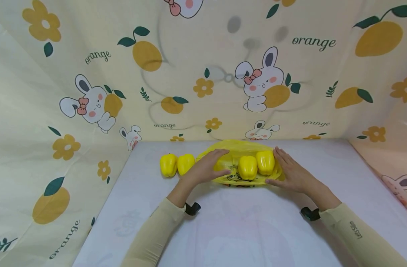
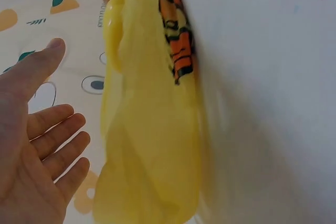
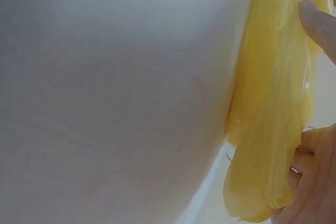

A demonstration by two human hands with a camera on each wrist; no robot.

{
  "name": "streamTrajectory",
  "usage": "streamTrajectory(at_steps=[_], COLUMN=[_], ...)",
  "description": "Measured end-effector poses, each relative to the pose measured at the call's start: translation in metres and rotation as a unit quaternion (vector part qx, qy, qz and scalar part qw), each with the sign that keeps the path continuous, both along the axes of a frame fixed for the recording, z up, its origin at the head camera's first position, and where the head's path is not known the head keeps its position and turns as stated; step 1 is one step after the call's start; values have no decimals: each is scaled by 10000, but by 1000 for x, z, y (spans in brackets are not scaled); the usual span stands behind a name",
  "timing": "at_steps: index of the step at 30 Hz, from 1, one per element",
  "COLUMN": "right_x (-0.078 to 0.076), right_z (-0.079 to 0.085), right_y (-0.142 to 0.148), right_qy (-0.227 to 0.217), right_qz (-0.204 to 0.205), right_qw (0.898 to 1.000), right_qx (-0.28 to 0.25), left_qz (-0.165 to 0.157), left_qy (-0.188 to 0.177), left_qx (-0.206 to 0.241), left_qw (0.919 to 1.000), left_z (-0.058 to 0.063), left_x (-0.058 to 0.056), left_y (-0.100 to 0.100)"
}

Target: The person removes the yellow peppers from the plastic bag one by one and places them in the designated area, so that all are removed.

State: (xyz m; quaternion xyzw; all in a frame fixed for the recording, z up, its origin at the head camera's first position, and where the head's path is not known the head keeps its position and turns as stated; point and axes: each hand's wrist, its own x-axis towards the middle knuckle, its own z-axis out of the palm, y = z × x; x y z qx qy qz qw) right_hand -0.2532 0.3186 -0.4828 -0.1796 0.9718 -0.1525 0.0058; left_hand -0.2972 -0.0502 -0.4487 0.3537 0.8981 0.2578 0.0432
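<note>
A thin yellow plastic bag (image 1: 231,147) lies spread on the table with its mouth held wide. Two yellow bell peppers, one (image 1: 248,168) nearer the middle and another (image 1: 265,162) to its right, sit in it. My left hand (image 1: 203,168) hovers over the bag's left end, fingers spread; in the left wrist view it stands apart from the bag (image 2: 149,145). At the right end my right hand (image 1: 295,174) lies along the bag's edge with fingers extended. Its thumb (image 3: 319,24) overlaps the yellow plastic in the right wrist view.
Two more yellow bell peppers, one (image 1: 168,165) farther left and one (image 1: 185,164) partly behind my left hand, stand left of the bag. The white-covered table (image 1: 237,230) reaches back to a patterned cloth wall (image 1: 190,74). An orange-and-black print (image 2: 178,40) shows on the bag.
</note>
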Motion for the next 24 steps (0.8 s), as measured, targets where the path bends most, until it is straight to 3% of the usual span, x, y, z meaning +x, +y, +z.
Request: streamTrajectory(at_steps=[18,24], right_x=[2,2], right_z=[0,0], right_y=[-1,-2], right_qy=[30,118], right_qz=[-13,24], right_qw=[10000,9998], right_qx=[50,136], left_qz=[50,24], left_qy=[-96,78], left_qx=[-342,-476], left_qw=[9994,9988], left_z=[-13,-13], left_x=[-2,-2], left_y=[30,39])
